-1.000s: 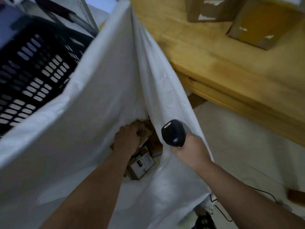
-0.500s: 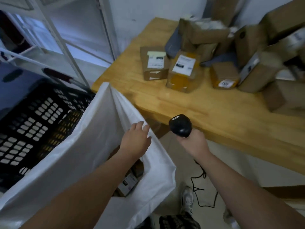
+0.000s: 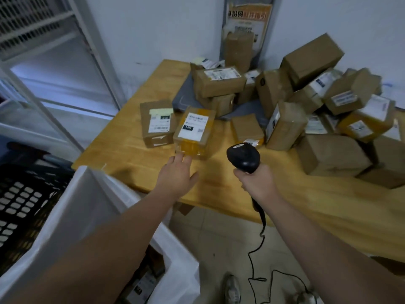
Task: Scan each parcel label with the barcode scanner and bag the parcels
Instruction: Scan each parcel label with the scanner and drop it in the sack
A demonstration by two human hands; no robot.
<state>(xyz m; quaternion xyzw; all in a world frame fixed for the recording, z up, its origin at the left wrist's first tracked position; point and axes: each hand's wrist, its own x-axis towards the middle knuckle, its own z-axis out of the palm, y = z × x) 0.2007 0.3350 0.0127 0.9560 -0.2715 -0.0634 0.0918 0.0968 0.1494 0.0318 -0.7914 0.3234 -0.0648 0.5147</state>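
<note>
While the white bag (image 3: 92, 216) gapes at seven o'clock, my right hand (image 3: 258, 183) wraps its grip round the black barcode scanner (image 3: 243, 157). My left hand (image 3: 177, 176) reaches, grip wide and empty, fingertips at the near edge of the yellow-taped parcel (image 3: 195, 132) on the wooden tabletop (image 3: 135, 159) at twelve. It looks light, stiff and boxy, its tape slick: I'd clasp its sides. Cardboard parcels (image 3: 306, 102) heap at two o'clock.

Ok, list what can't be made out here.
Head view only.
1. Label print on the yellow parcel: blurred, too small.
2. Inside the white bag: mostly hidden by the left forearm.
3. Handle of the scanner: covered by the right hand.
4. Whether the left hand touches that parcel: motion blur.
</note>
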